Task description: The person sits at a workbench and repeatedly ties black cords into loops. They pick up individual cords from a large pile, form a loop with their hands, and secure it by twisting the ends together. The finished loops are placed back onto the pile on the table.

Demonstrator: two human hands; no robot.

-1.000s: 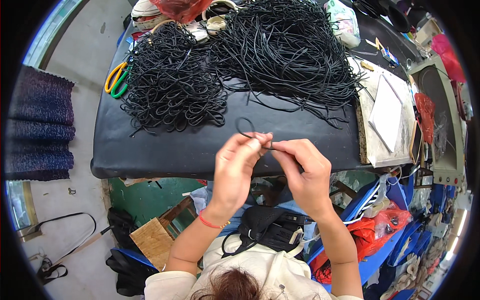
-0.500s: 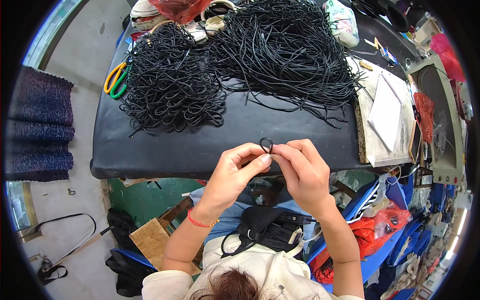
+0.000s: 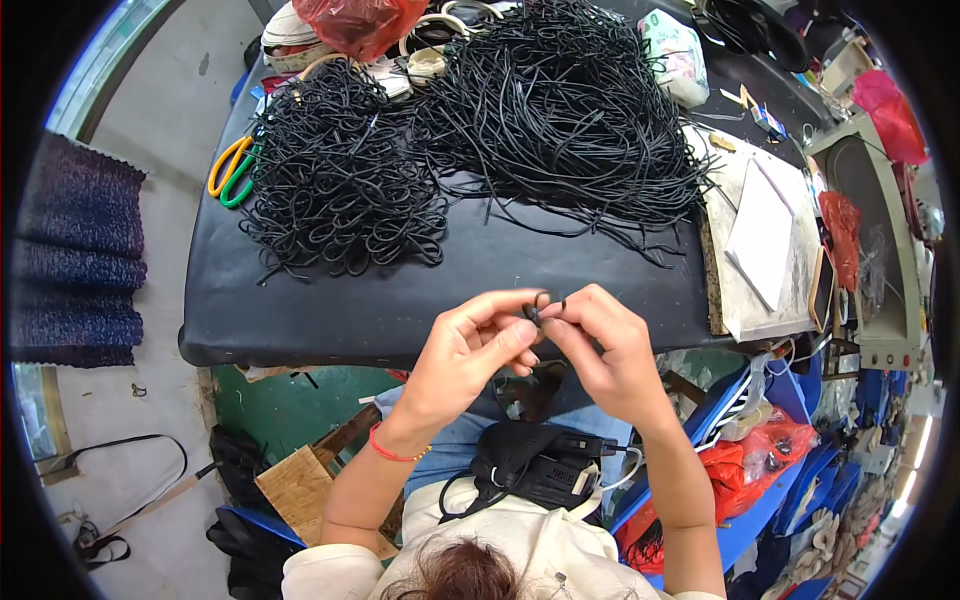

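Note:
Between my two hands is a short black cord point(image 3: 533, 312), bent and crossed over itself near the table's front edge. My left hand point(image 3: 478, 338) pinches it with thumb and fingers from the left. From the right, my right hand point(image 3: 605, 345) grips it between thumb and forefinger, and a cord end pokes up by that forefinger. Much of the cord is hidden by my fingertips. Beyond my hands lie a pile of looped black cords point(image 3: 345, 190) at the left and a bigger heap of long black cords point(image 3: 570, 120) at the right.
Scissors with yellow and green handles point(image 3: 235, 172) lie left of the looped pile on the black table point(image 3: 300, 320). A worn board point(image 3: 775, 310) with white sheets sits at the right edge. A red plastic bag point(image 3: 365, 22) stands at the back. Blue bins point(image 3: 790, 500) are below right.
The upright loop above my fingertips has become smaller and tangled, with a cord end now showing by my right forefinger. Both hands have shifted slightly.

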